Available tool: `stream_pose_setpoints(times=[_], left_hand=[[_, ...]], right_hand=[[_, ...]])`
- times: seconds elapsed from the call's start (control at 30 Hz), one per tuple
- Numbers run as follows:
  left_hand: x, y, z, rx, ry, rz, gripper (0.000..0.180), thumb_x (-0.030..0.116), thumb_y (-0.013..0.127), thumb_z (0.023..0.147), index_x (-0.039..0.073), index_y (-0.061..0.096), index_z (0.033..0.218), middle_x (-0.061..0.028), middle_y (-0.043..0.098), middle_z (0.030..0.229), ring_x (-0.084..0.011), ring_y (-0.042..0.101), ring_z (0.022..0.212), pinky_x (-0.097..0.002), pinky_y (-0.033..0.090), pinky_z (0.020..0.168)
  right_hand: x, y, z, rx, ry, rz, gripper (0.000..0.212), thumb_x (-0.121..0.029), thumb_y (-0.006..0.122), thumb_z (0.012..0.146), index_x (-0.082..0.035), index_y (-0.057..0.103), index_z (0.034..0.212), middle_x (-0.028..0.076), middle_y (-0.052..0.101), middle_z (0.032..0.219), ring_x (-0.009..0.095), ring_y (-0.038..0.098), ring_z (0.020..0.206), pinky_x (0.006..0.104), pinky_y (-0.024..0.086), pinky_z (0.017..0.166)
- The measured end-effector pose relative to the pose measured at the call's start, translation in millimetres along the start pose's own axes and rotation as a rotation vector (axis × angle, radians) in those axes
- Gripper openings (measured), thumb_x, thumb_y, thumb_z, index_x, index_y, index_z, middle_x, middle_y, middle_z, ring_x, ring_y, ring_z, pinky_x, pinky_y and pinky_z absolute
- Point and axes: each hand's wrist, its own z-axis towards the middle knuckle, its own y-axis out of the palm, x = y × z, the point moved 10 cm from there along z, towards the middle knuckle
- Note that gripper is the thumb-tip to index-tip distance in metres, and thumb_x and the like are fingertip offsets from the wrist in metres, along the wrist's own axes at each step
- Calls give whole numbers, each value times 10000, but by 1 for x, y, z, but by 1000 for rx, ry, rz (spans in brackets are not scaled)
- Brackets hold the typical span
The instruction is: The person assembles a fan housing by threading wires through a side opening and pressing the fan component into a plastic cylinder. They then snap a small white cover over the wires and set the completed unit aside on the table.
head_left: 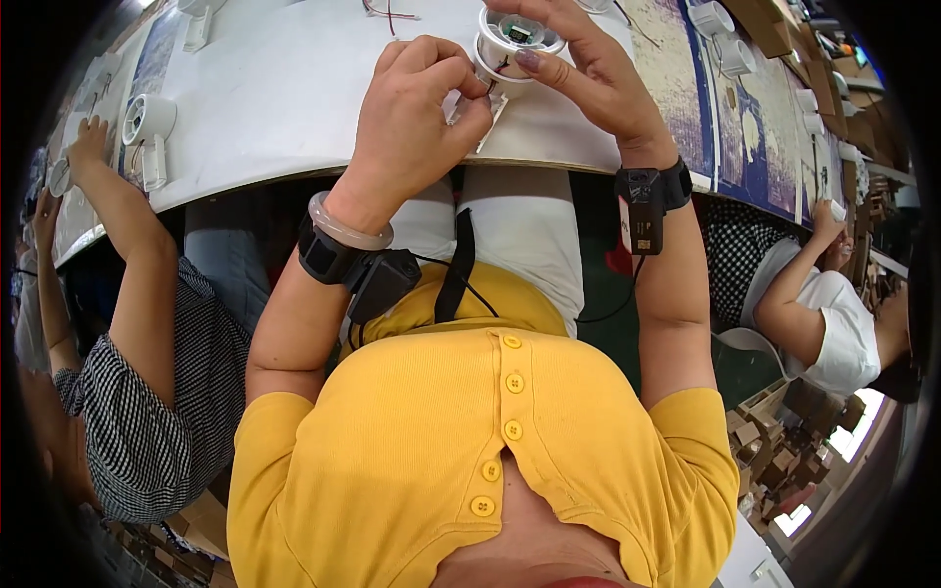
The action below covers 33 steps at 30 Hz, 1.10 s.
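Observation:
My right hand (603, 83) grips a white round housing (493, 61), thumb on the near side and fingers around its far rim. Inside its clear cover shows a small green circuit board (520, 33). Close to the housing's lower left side, my left hand (417, 122) is closed in a pinch. Short dark wires (491, 86) come out of the housing beside the left fingertips; whether the fingers hold them cannot be made out. Below the housing, a white flat bracket (493, 122) reaches toward the table edge, partly hidden by my left hand.
The white table (274, 108) runs across in front of me. Loose red and dark wires (390, 14) lie at its far side. A similar white unit (149, 122) stands at left, others (733, 57) at right. Co-workers sit on both sides, a person's hand (88, 142) at left.

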Motion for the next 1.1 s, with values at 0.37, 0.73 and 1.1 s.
stream_pose_setpoints(times=[0.37,0.73,1.1], left_hand=[[-1,9,-3,-141,-57,-100,88,132,656,654,64,616,694,-70,600,921,-288,526,900,-357,449,838],[-44,34,-4,12,-616,-1111,441,387,471,990,5,477,1208,-53,570,1055,-129,545,991,-268,444,896],[-38,59,3,-109,-584,-1127,632,549,390,982,7,409,1308,-74,570,1089,-115,587,966,-243,503,819]], right_hand=[[12,9,-15,-5,17,-228,522,-126,638,878,-90,495,1378,151,416,1413,350,338,1333,429,285,1080],[36,17,-21,-4,218,459,516,-276,583,944,-73,455,1401,67,529,1348,168,481,1260,282,400,1029],[39,12,-4,187,116,192,414,-315,479,997,-46,566,1299,73,594,1261,161,552,1157,277,396,1011]])
